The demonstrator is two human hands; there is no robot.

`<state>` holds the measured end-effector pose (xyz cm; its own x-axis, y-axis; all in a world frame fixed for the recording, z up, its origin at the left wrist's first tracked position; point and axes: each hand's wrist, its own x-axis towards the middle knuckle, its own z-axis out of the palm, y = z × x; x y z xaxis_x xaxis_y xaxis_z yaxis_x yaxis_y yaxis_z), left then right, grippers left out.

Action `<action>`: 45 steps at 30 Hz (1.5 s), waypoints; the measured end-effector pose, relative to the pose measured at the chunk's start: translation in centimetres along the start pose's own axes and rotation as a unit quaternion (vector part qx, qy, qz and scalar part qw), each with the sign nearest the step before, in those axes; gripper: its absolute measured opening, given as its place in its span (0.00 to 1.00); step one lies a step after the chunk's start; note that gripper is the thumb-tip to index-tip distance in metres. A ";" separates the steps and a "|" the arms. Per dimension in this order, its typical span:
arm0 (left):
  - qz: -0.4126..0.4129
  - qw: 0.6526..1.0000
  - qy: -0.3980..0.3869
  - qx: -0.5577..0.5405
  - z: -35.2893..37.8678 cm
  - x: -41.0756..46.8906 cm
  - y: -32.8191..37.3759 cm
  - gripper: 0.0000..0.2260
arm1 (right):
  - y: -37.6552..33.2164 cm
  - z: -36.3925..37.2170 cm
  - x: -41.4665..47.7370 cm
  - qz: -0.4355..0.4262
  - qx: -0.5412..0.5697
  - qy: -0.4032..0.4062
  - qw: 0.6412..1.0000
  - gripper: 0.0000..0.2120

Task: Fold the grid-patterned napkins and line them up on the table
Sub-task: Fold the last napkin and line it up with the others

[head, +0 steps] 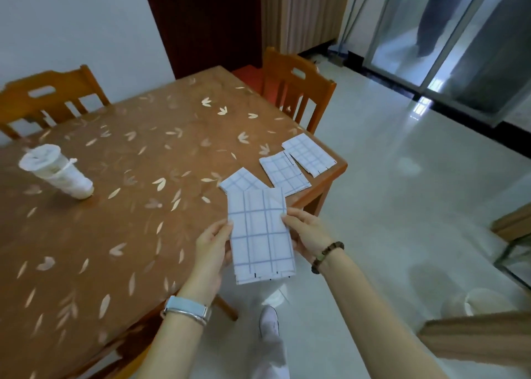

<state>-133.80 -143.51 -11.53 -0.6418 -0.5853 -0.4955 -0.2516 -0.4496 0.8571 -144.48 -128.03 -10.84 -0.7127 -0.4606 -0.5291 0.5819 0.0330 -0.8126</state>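
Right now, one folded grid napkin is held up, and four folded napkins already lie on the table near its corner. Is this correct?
Not quite. The head view shows three folded napkins on the table, not four: the near napkin, the middle napkin and the far napkin. The held napkin is folded, as you say.

Single head-worn wide-angle view here, looking forward and down from beside a corner of the table (pixel 115 177); left hand (pixel 214 243), right hand (pixel 309 235) and their napkin (pixel 260 235) close under the lens, floor (pixel 402 206) stretching away to the right.
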 end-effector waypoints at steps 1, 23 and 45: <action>0.001 1.000 0.003 -0.006 0.0 0.9 0.4 0.05 | -0.4 0.4 1.0 -0.004 -0.008 0.003 1.000 0.07; -0.072 0.985 0.156 0.020 -5.1 15.1 1.6 0.08 | -1.2 8.5 19.2 0.057 -0.242 -0.014 0.968 0.07; -0.100 0.940 0.314 0.090 -4.5 19.0 -3.1 0.06 | 1.0 10.2 28.2 0.063 -0.459 -0.086 0.882 0.14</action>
<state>-141.97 -156.23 -24.24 -0.0278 -0.8093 -0.5868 -0.4769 -0.5051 0.7193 -160.02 -150.09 -24.06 -0.5483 -0.5273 -0.6491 0.0329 0.7620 -0.6468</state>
